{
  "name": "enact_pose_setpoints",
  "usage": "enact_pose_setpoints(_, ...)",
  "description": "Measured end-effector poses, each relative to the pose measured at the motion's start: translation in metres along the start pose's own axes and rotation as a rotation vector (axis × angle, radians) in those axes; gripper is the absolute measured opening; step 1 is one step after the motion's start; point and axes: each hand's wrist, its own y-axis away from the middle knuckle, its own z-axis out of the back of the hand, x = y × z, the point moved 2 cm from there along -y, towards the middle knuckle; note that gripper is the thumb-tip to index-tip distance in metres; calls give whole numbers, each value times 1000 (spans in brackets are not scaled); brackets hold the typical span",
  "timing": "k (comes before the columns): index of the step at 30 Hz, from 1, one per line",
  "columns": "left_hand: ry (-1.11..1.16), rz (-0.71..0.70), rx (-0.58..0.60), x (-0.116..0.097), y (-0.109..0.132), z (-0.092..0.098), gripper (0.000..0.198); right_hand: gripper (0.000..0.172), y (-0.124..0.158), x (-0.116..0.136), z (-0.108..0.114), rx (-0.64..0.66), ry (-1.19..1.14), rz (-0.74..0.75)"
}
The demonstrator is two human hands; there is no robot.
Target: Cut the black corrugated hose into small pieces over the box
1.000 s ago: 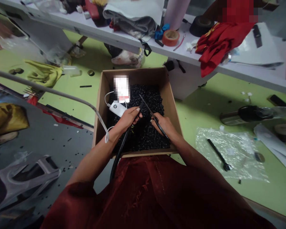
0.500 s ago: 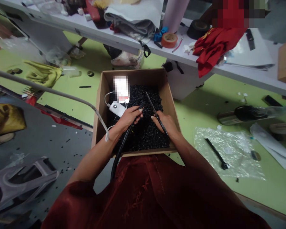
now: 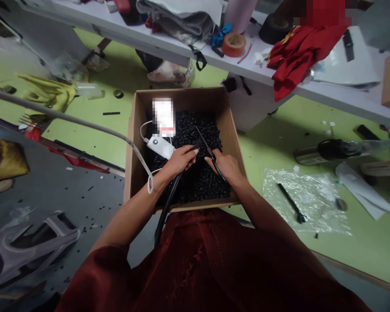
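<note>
Over a cardboard box (image 3: 237, 138) my left hand (image 3: 183, 158) is closed around a black corrugated tube (image 3: 171, 193). The tube's end points up and to the right past my fingers, and its length runs down under my forearm over the box's near edge. My right hand (image 3: 225, 166) grips a pair of scissors (image 3: 205, 141) with black handles, the blades pointing up and left near the tube's end. Small black pieces (image 3: 198, 123) fill much of the box. A white power bank (image 3: 160, 146) with a white cable lies on them, beside my left hand.
A grey cable (image 3: 84, 122) crosses from the left to above my left forearm. The white shelf (image 3: 169, 50) behind holds orange tape (image 3: 234, 44) and red cloth (image 3: 295, 56). A clear plastic bag (image 3: 325, 208) and a metal flask (image 3: 307, 155) lie on the right.
The view has shifted slightly. My left hand and the tube's end sit a little closer to the scissors. Both hands keep their holds.
</note>
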Motion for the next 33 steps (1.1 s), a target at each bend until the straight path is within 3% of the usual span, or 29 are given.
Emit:
enact_pose_setpoints(12,-87,-14,18,16,-7,3,21,60,1,6,-7,78,8,110)
enact_pose_setpoints(16,-67,-1,14,14,-5,2,24,56,3,6,-5,80,-48,116)
enact_pose_setpoints(19,-42,8,5,3,1,-5,30,48,4,3,-2,69,-238,129)
enact_pose_setpoints(25,-50,3,-55,-28,26,-26,33,38,3,-7,1,100,-786,137)
enact_pose_setpoints(29,35,-57,-217,-36,55,-33,37,50,9,-8,8,43,-749,253)
enact_pose_setpoints(33,87,-111,-258,-30,82,-35,20,55,27,-8,20,-1,-799,367)
